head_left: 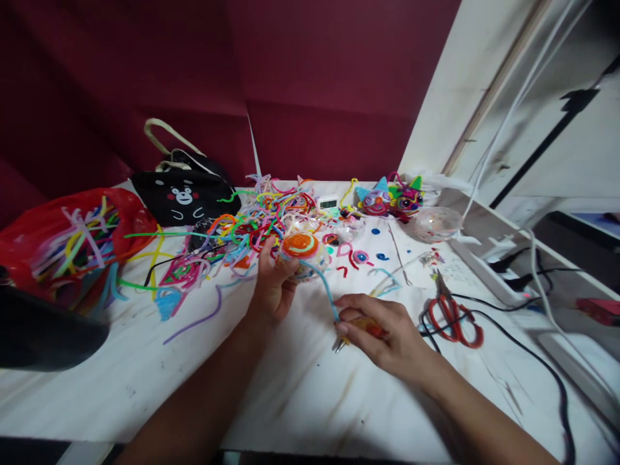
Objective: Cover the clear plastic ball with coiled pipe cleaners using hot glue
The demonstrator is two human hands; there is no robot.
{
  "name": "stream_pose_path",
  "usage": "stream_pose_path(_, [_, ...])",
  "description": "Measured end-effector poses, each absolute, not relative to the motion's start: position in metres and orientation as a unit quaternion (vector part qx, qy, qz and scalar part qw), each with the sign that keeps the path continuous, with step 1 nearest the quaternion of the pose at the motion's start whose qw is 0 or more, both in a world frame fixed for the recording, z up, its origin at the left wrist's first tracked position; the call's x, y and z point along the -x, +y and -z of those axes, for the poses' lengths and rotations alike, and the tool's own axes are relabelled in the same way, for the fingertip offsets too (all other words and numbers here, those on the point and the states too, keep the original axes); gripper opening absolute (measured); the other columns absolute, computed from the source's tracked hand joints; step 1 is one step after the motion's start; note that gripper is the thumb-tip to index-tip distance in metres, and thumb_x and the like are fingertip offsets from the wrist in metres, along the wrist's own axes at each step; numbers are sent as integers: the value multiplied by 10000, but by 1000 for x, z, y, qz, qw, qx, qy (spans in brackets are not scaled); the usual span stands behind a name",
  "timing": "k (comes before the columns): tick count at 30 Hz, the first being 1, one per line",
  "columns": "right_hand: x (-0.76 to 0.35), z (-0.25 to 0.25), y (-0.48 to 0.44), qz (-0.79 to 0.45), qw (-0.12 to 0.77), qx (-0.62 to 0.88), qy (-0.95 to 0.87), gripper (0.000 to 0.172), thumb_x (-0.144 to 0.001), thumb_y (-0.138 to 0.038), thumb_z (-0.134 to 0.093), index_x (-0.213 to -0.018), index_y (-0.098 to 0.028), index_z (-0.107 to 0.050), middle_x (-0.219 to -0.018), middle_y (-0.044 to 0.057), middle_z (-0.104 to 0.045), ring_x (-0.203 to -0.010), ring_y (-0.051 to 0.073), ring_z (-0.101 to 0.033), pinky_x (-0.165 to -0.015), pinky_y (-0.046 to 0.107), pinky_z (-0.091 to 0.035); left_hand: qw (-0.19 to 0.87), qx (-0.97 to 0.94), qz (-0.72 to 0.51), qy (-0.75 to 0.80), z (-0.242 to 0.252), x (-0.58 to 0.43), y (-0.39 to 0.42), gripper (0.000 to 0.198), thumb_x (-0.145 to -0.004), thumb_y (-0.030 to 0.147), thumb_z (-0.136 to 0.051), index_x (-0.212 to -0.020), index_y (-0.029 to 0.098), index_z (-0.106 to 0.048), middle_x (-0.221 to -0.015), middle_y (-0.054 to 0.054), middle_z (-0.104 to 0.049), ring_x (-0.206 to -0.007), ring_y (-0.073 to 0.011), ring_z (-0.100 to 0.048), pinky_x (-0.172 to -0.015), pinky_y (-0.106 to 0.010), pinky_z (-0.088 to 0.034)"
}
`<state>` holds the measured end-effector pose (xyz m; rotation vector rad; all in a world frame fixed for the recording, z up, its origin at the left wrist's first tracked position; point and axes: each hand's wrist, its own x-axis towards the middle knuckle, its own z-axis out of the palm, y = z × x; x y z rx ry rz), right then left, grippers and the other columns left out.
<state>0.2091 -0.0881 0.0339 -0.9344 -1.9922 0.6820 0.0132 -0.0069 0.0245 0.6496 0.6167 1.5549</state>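
My left hand point(275, 281) is closed around a clear plastic ball point(310, 270), held above the table. An orange coiled pipe cleaner disc point(300, 243) with a pale green curve sits on the ball's upper side. From the ball a light blue pipe cleaner point(328, 287) runs down to my right hand point(375, 326), which pinches its end between thumb and fingers. That hand also grips an orange-yellow tool point(371, 326) with a metal tip pointing down-left; most of its body is hidden by the fingers.
A heap of pipe cleaners point(256, 223) lies behind my left hand. Red-handled scissors point(453, 313) and black cords point(527, 345) lie at right. Two decorated balls point(390, 199) stand at the back. At left are a red bag point(130, 216) and a black bag point(181, 197).
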Motion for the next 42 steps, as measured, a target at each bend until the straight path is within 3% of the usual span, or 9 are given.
stream_pose_path(4, [-230,-38,-73,-240,398,429,-774,187,-981,-284,-484,-1060,-203,-632,-795,9,-724,-686,121,-685,-639,209,-505,620,-287,-685,255,-26,-9,-6,985,-606,90,-833,-1440,306,-358,-1096,-12,-731,-873,-125,-709,-751,-213,-574])
stream_pose_path(8, [-265,-35,-50,-124,272,563,-771,199,-893,-181,-490,-998,-181,-658,-950,76,-730,-822,195,-684,-735,288,-479,618,-302,-687,233,-29,-8,-8,957,-626,91,-819,-1441,323,-373,-1083,3,-732,-907,-119,-705,-789,-211,-567])
stream_pose_path(13, [-276,-35,-49,-182,114,584,-783,130,-797,-164,-574,-870,-215,-669,-777,28,-711,-669,179,-633,-619,272,-417,604,-296,-702,233,-31,-4,-5,894,-676,78,-765,-1438,345,-381,-1142,9,-713,-970,-125,-694,-806,-216,-567])
stream_pose_path(15, [-270,-36,-55,-201,65,590,-779,118,-784,-201,-619,-894,-217,-658,-812,38,-712,-702,185,-640,-615,267,-405,597,-298,-707,234,-31,-2,-3,860,-702,83,-740,-1437,356,-389,-1175,12,-702,-1004,-135,-688,-820,-221,-569])
stream_pose_path(20, [-255,-36,-63,-211,2,619,-757,338,-769,-247,-665,-1090,-200,-570,-860,78,-703,-711,218,-639,-596,286,-378,571,-297,-729,234,-34,5,0,794,-742,93,-700,-1428,366,-408,-1229,20,-683,-1084,-149,-664,-865,-230,-566])
stream_pose_path(26, [-263,-27,-66,-230,-9,607,-761,311,-858,-247,-578,-1145,-198,-469,-808,54,-700,-672,201,-644,-579,282,-394,575,-298,-725,232,-31,6,-1,872,-700,123,-738,-1453,340,-356,-1269,-23,-668,-1092,-168,-665,-906,-269,-545])
stream_pose_path(32, [-283,-9,-75,-275,98,548,-784,175,-913,-266,-496,-1069,-227,-427,-717,10,-661,-558,169,-585,-527,283,-406,591,-298,-717,218,-28,3,-3,959,-640,125,-797,-1454,308,-323,-1263,-51,-660,-1091,-184,-659,-941,-328,-525])
stream_pose_path(38, [-311,-27,-95,-412,276,490,-717,250,-860,-355,-651,-1069,-257,-556,-871,44,-664,-731,199,-632,-625,316,-544,609,-277,-708,226,-22,-1,-2,914,-615,110,-817,-1397,297,-383,-1235,-34,-659,-1064,-177,-660,-926,-320,-515])
stream_pose_path(42, [-304,-51,-89,-443,451,518,-577,429,-673,-337,-842,-1034,-256,-624,-869,46,-684,-713,185,-655,-542,246,-545,620,-271,-699,231,-17,-6,-3,902,-600,98,-828,-1370,300,-405,-1198,-31,-672,-1082,-201,-657,-947,-368,-516])
